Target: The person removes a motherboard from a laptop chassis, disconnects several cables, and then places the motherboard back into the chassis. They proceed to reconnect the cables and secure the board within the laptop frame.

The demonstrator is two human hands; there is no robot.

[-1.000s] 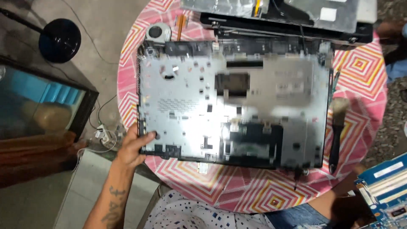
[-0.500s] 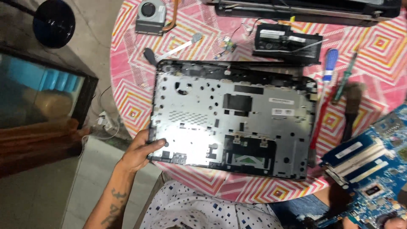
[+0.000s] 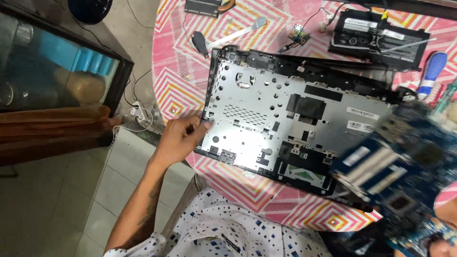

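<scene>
I am working over the round worktop (image 3: 181, 71) with its pink zigzag cloth, and the biggest thing on it is the opened laptop shell (image 3: 285, 119), lying flat with its bare metal inside facing up and its long axis running from my left, far side, toward my right, near side. My left hand (image 3: 178, 138) is resting at the shell's left short edge, the fingers (image 3: 195, 124) curling narrow over that rim and gripping it, so the shell is stretching away to the right of them. My right hand (image 3: 440, 245) is showing only at the bottom right corner, and I cannot tell how its fingers are set; it is carrying the blue circuit board (image 3: 404, 166), blurred, hovering above the shell's right end and well apart from my left hand. Beyond the shell, on the far side, a flat black battery pack (image 3: 376, 33) is lying, with a blue-handled screwdriver (image 3: 433, 71) just beside it, and a small black pick (image 3: 201, 43) near the shell's far left corner.
</scene>
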